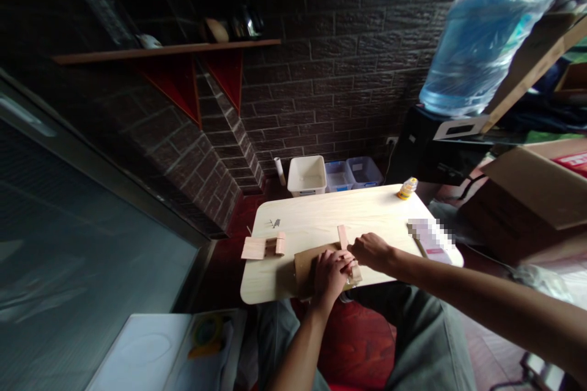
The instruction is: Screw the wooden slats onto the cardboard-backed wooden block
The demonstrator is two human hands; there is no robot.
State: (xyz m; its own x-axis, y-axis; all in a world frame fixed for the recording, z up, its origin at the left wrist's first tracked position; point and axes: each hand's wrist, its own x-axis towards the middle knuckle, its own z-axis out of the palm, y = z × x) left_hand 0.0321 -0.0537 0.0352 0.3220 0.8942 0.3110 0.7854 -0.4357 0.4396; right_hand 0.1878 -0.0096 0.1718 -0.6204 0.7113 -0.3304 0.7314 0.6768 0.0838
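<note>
A: Nearest first, go
B: Knees [428, 333] below the table [316, 214]; brown box [304, 270] at its front edge, left hand [331, 269] laid over it, fingers close together; whether they pinch anything, can't tell
A: Right hand [370, 248]?
B: Just beyond, fingers curled tight at the wooden piece [342, 236]; grip contents hidden, can't tell
A: So where's that piece?
B: By the box's right end, partly behind the hands
A: Risks?
B: My guess: uneven pressing tips the box off the edge, or the piece skids if the left hand lets up; fingers are close together too, so a slip could nip one
A: Farther out?
B: Slotted wooden part [274, 245] at left; small dark bits [276, 223] past it, a jolt might scatter them; yellow jar [406, 188] near the far right corner, a bump could topple it
</note>
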